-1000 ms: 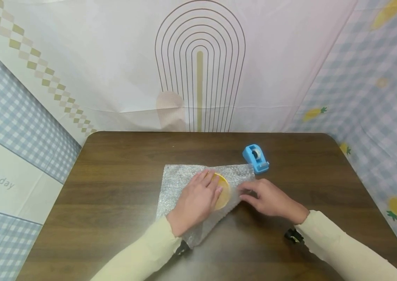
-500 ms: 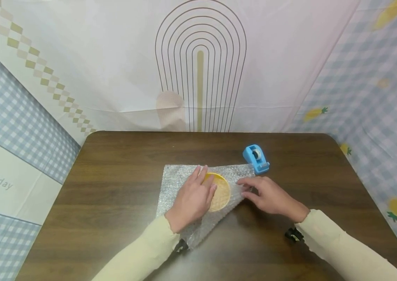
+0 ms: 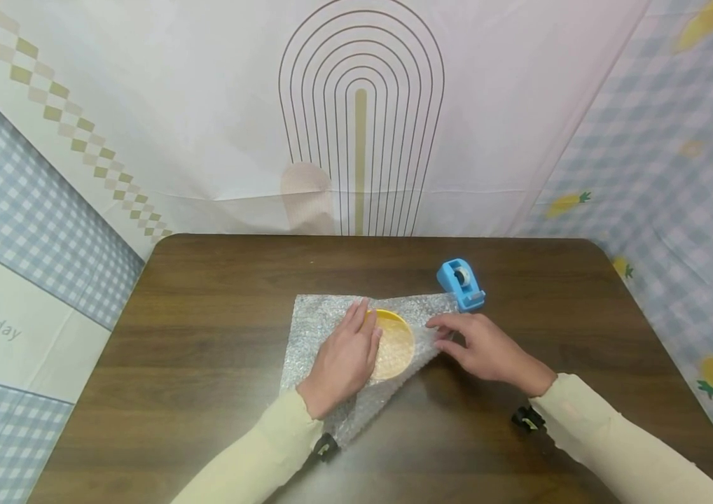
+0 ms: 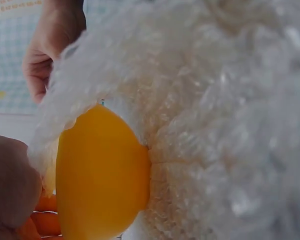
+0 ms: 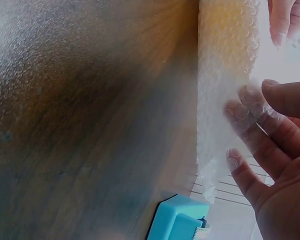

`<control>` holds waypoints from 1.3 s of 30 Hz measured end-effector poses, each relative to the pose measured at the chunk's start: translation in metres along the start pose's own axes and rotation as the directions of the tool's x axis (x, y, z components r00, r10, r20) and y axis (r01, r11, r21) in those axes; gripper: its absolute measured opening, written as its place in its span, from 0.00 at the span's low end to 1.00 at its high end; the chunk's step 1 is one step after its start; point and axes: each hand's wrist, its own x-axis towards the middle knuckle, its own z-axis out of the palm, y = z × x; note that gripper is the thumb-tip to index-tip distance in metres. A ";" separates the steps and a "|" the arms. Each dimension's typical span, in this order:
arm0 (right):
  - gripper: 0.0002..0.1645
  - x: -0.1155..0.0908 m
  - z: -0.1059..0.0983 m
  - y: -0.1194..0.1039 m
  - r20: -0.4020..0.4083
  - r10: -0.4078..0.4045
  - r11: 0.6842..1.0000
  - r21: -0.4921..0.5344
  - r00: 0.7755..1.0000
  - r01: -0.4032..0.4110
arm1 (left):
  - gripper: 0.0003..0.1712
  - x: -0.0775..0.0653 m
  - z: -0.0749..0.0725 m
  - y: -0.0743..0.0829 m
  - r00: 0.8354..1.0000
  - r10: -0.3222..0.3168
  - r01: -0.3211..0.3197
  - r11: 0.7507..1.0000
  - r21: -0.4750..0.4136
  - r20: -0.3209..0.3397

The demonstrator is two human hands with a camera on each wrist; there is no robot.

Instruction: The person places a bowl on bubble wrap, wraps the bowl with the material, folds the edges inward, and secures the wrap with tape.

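Observation:
A yellow bowl [image 4: 102, 175] stands upright on a sheet of bubble wrap [image 3: 315, 322], and a flap of the wrap lies across its mouth. My left hand [image 3: 340, 364] rests flat over the left part of the bowl, its fingers pointing away from me. To the right, my right hand [image 3: 492, 350] pinches the wrap's right side between thumb and fingers. In the right wrist view those fingers [image 5: 262, 140] show through the clear sheet, with the thumb on the other side. The left wrist view shows the bowl's bare side from the open edge of the wrap.
A blue tape dispenser [image 3: 460, 283] with a roll in it stands just behind the wrap's far right corner. All of this is on a dark wooden table [image 3: 205, 336]. Patterned cloths [image 3: 218, 105] hang behind and at both sides.
My left hand has slid left a little, uncovering more of the bowl. The right hand has shifted slightly away from me at the wrap's edge. The tape dispenser has stayed put.

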 end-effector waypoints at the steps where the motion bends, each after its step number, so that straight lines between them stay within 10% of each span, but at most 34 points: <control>1: 0.22 0.000 0.000 0.000 -0.001 0.001 1.000 0.000 1.000 -0.001 | 0.27 0.000 0.001 0.000 1.000 0.001 -0.001 1.000 -0.001 -0.007; 39: 0.22 -0.001 -0.003 0.016 -0.129 -0.058 0.998 0.012 0.990 0.060 | 0.24 -0.002 0.010 -0.008 0.991 0.049 -0.038 0.996 0.086 -0.128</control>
